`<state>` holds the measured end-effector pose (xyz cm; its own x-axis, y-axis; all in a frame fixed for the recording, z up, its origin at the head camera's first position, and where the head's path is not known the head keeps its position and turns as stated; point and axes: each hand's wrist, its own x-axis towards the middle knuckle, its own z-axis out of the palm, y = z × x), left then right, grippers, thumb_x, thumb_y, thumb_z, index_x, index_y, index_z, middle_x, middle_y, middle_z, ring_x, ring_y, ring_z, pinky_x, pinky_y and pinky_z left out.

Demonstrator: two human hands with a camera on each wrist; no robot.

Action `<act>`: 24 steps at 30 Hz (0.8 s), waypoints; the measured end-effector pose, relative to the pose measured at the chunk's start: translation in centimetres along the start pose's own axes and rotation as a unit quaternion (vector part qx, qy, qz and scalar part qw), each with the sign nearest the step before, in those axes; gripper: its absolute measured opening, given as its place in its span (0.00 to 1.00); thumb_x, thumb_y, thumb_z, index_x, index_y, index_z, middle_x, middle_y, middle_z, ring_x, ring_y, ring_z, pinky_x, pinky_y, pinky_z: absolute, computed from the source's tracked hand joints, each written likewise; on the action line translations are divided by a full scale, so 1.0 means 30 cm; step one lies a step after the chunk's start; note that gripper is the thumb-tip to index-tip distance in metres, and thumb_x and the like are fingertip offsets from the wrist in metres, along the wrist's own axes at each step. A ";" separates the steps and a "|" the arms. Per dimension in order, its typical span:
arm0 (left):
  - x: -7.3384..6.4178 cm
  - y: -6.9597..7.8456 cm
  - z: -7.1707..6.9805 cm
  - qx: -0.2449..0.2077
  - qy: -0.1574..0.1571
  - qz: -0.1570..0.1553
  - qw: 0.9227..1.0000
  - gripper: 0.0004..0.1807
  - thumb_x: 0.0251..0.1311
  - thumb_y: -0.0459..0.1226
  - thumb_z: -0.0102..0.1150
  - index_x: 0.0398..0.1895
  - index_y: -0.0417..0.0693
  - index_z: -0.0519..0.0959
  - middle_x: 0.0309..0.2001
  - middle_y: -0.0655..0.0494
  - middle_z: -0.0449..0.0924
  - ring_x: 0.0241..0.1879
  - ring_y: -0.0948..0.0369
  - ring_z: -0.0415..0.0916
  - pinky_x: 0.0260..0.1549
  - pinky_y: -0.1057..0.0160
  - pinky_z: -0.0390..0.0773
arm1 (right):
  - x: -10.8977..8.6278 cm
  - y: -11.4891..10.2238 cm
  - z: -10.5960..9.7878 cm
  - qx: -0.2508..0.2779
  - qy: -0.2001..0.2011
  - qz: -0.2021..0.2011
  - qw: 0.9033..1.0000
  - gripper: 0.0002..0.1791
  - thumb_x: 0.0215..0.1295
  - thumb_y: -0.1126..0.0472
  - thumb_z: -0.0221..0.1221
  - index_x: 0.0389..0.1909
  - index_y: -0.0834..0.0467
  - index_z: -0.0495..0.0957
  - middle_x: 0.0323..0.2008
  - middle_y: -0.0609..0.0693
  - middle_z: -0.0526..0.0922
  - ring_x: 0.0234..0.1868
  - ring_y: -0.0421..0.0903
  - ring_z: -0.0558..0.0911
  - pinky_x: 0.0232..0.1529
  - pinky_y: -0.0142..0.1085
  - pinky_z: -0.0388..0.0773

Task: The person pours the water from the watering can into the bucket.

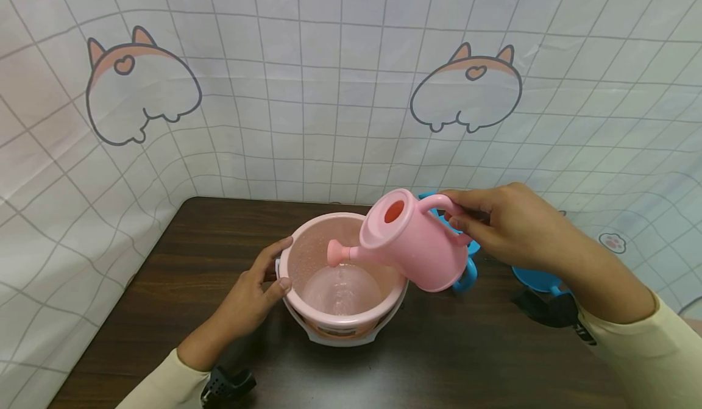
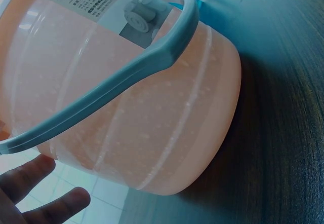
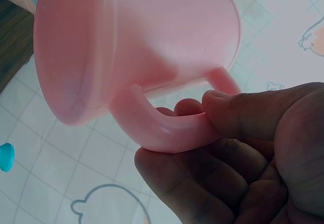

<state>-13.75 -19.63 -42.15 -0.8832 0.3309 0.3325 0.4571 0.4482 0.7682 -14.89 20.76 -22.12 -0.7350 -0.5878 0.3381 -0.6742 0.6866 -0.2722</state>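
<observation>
A pink watering can (image 1: 419, 247) is tilted over the bucket, its round sprinkler head (image 1: 337, 253) above the opening. My right hand (image 1: 501, 223) grips its curved handle (image 3: 177, 130), with thumb and fingers around it in the right wrist view. Below lies a light pink bucket (image 1: 342, 320) with clear, rippling water in its bottom and droplets on the inner wall. On the bucket's left side, my left hand (image 1: 249, 296) rests with thumb and forefinger tips on the rim. The left wrist view shows two of its straight, spread fingers (image 2: 61, 206) beside the bucket's wall.
The bucket's carrying handle (image 2: 136, 72) hangs down along its outside. Behind the watering can stands a blue item (image 1: 467, 275), mostly hidden; another blue item (image 1: 537, 280) lies partly behind my right forearm. The dark wooden table (image 1: 181, 263) meets a white gridded sheet at the back.
</observation>
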 end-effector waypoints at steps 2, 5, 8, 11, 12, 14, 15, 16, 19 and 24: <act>0.000 0.000 0.000 0.000 0.000 0.000 1.000 0.35 0.74 0.58 0.50 0.80 0.66 0.56 0.53 0.50 0.82 0.52 0.47 0.81 0.46 0.39 0.76 | 0.001 -0.001 0.000 -0.002 0.000 0.000 1.000 0.14 0.71 0.61 0.65 0.53 0.43 0.85 0.25 0.37 0.79 0.21 0.33 0.72 0.22 0.32 0.70; 0.000 0.000 0.000 0.000 0.000 0.001 1.000 0.35 0.74 0.58 0.50 0.80 0.66 0.56 0.53 0.50 0.82 0.52 0.47 0.81 0.46 0.39 0.76 | 0.002 -0.003 -0.001 0.000 -0.003 0.002 1.000 0.15 0.70 0.61 0.65 0.54 0.44 0.85 0.25 0.37 0.80 0.22 0.34 0.73 0.22 0.32 0.71; -0.001 0.000 0.000 0.001 0.001 0.000 1.000 0.35 0.74 0.58 0.50 0.80 0.66 0.56 0.53 0.50 0.82 0.52 0.48 0.81 0.46 0.39 0.76 | 0.002 -0.003 -0.001 -0.001 -0.004 0.003 1.000 0.15 0.70 0.62 0.65 0.55 0.45 0.85 0.25 0.37 0.80 0.22 0.34 0.73 0.22 0.32 0.71; -0.001 0.001 0.000 0.001 0.001 0.000 1.000 0.35 0.74 0.59 0.50 0.80 0.65 0.56 0.52 0.50 0.82 0.52 0.49 0.81 0.46 0.37 0.76 | 0.002 -0.004 -0.001 -0.003 -0.003 0.001 1.000 0.15 0.70 0.62 0.65 0.55 0.45 0.85 0.25 0.37 0.79 0.21 0.33 0.72 0.22 0.32 0.70; -0.001 0.001 0.000 0.001 0.001 -0.001 1.000 0.35 0.74 0.59 0.50 0.80 0.65 0.56 0.52 0.50 0.82 0.52 0.49 0.81 0.47 0.37 0.76 | 0.002 -0.004 -0.001 -0.004 -0.003 0.000 1.000 0.15 0.70 0.62 0.65 0.55 0.45 0.85 0.25 0.37 0.79 0.21 0.33 0.72 0.22 0.32 0.70; -0.001 0.001 0.000 0.002 0.001 -0.001 1.000 0.35 0.74 0.59 0.49 0.80 0.66 0.56 0.53 0.50 0.82 0.52 0.49 0.81 0.46 0.38 0.76 | 0.002 -0.003 -0.001 -0.004 -0.002 -0.001 1.000 0.15 0.70 0.62 0.65 0.55 0.45 0.85 0.24 0.37 0.79 0.21 0.33 0.71 0.21 0.32 0.69; -0.001 0.001 0.000 0.002 0.001 -0.002 1.000 0.35 0.74 0.59 0.49 0.80 0.66 0.56 0.53 0.50 0.82 0.52 0.48 0.81 0.46 0.38 0.76 | 0.002 -0.003 0.000 -0.004 -0.002 -0.001 1.000 0.15 0.70 0.62 0.65 0.55 0.45 0.85 0.25 0.37 0.79 0.21 0.33 0.72 0.22 0.32 0.70; -0.001 0.001 0.000 0.002 0.000 -0.002 1.000 0.35 0.74 0.59 0.49 0.80 0.66 0.56 0.53 0.50 0.82 0.52 0.48 0.81 0.46 0.38 0.76 | 0.002 -0.003 0.000 -0.003 -0.003 -0.002 1.000 0.15 0.70 0.62 0.65 0.55 0.45 0.86 0.25 0.37 0.79 0.21 0.33 0.72 0.22 0.32 0.70; -0.001 0.001 -0.001 0.002 0.000 -0.003 1.000 0.35 0.74 0.59 0.49 0.80 0.66 0.56 0.53 0.50 0.82 0.52 0.48 0.81 0.46 0.40 0.76 | 0.003 -0.003 0.000 -0.002 -0.004 -0.001 1.000 0.16 0.70 0.62 0.65 0.56 0.46 0.85 0.26 0.37 0.80 0.23 0.33 0.74 0.23 0.32 0.71; -0.001 0.000 0.000 0.003 -0.001 -0.004 1.000 0.35 0.73 0.60 0.49 0.80 0.66 0.56 0.53 0.50 0.82 0.53 0.48 0.81 0.46 0.39 0.76 | 0.004 -0.002 0.000 -0.005 -0.002 -0.005 1.000 0.16 0.70 0.62 0.65 0.56 0.47 0.85 0.26 0.37 0.81 0.22 0.33 0.73 0.23 0.32 0.71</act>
<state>-13.73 -19.65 -42.15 -0.8867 0.3282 0.3256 0.4506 0.4560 0.7675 -14.93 20.64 -22.06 -0.7286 -0.5963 0.3371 -0.6808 0.6847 -0.2601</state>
